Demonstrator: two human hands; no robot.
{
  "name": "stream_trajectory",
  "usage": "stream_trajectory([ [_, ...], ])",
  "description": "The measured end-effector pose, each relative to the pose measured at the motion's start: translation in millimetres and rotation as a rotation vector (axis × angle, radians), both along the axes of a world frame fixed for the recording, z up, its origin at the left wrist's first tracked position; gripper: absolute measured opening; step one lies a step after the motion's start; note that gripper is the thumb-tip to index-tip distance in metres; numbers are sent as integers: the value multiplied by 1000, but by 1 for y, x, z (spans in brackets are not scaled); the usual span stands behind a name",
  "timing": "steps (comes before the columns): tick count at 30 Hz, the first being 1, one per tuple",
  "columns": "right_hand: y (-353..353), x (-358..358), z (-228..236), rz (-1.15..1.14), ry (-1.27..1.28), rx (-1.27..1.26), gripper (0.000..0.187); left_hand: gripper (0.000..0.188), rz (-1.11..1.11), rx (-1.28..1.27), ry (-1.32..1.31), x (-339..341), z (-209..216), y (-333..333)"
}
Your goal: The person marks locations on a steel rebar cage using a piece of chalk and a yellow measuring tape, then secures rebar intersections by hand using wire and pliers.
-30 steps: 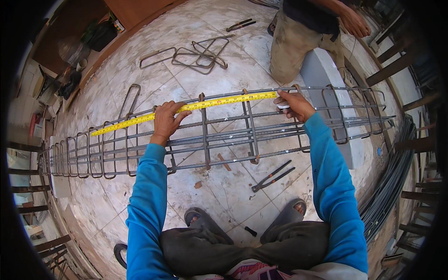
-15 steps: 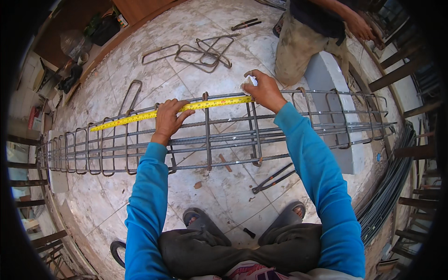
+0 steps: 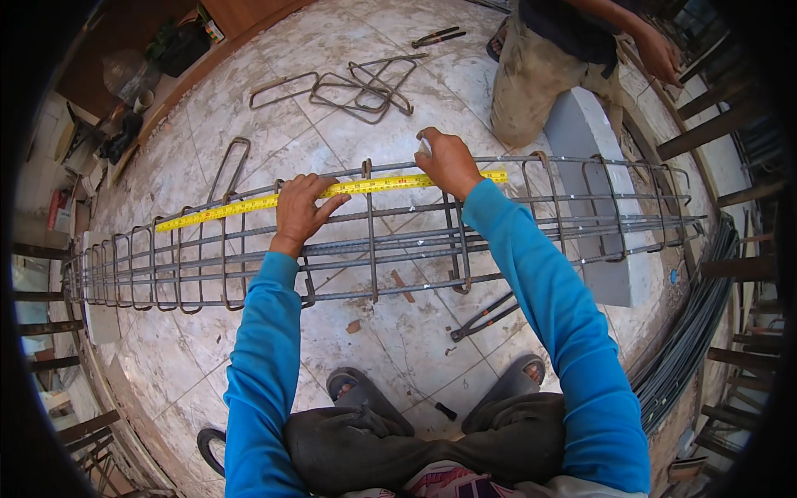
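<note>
A long rebar cage (image 3: 371, 236) of straight bars and stirrups lies across in front of me. Along its far upper bars runs a yellow measuring tape blade (image 3: 217, 211), slanting slightly up to the right. My left hand (image 3: 300, 209) pinches the blade between thumb and fingers near its middle. Over the tape's right part is my right hand (image 3: 452, 168), fingers curled around a small white piece (image 3: 425, 148); its palm side is hidden. The tape's end sticks out to the right of that hand. White marks show on some bars.
Loose stirrups (image 3: 353, 91) and pincers (image 3: 437, 38) lie beyond the cage; more pincers (image 3: 481, 319) lie near my feet. A grey block (image 3: 581, 124) supports the right end, beside a kneeling person (image 3: 531, 91). Bundled rods (image 3: 685, 332) lie at right.
My right hand has moved left along the cage, and the tape's right end now shows beyond it. The left hand stays nearly in place. The other person's hand has shifted slightly.
</note>
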State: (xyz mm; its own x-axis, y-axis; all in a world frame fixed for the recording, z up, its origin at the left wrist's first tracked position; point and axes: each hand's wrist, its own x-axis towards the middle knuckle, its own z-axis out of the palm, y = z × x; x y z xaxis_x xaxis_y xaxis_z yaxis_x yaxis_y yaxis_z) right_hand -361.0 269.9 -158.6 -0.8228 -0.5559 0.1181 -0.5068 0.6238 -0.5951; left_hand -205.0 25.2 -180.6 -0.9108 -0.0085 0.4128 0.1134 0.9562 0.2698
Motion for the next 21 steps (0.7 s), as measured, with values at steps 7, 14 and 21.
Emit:
stream_trajectory([
  [7,-2,5,2,30,45,10,29,34,-82,-28,41,18,29,2],
  [14,-3,6,0,23,28,16,29,31,-116,-28,0,53,44,-8],
  [21,3,6,2,11,3,35,31,28,10,95,46,77,32,-26],
])
